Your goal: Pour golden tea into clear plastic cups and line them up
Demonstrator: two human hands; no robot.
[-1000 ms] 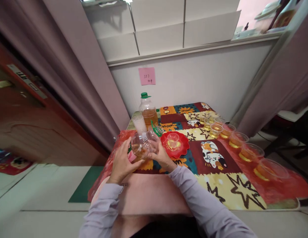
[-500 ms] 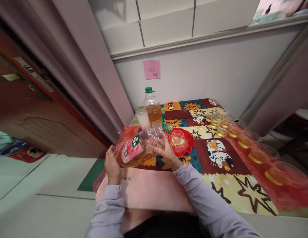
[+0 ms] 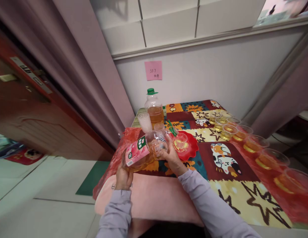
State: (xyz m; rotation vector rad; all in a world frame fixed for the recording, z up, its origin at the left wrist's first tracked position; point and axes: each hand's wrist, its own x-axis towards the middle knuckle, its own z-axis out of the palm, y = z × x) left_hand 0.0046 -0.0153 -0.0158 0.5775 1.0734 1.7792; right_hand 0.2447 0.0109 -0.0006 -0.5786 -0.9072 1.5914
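Observation:
A clear plastic bottle of amber drink with a pink label (image 3: 137, 153) is tilted, its mouth toward the right, above the near part of the table. My left hand (image 3: 124, 178) supports its bottom end, with the fingers partly hidden by the bottle. Around the upper part of the bottle, my right hand (image 3: 171, 158) is closed. A green cap (image 3: 172, 129) shows close to the bottle's mouth. Just beyond it, a clear plastic cup (image 3: 181, 139) stands on a red scalloped plate (image 3: 194, 149). Whether liquid is flowing cannot be made out.
Behind the held bottle stand nested plastic cups (image 3: 145, 122) and a second large bottle (image 3: 155, 112) with a green cap. Several cups of yellow drink (image 3: 271, 160) line the table's right side. A pink mat (image 3: 158, 195) covers the near edge. A wall rises behind the table.
My left hand has moved right and come onto the bottle's bottom end, from beside it. The bottle has shifted slightly right. My right hand keeps its grip.

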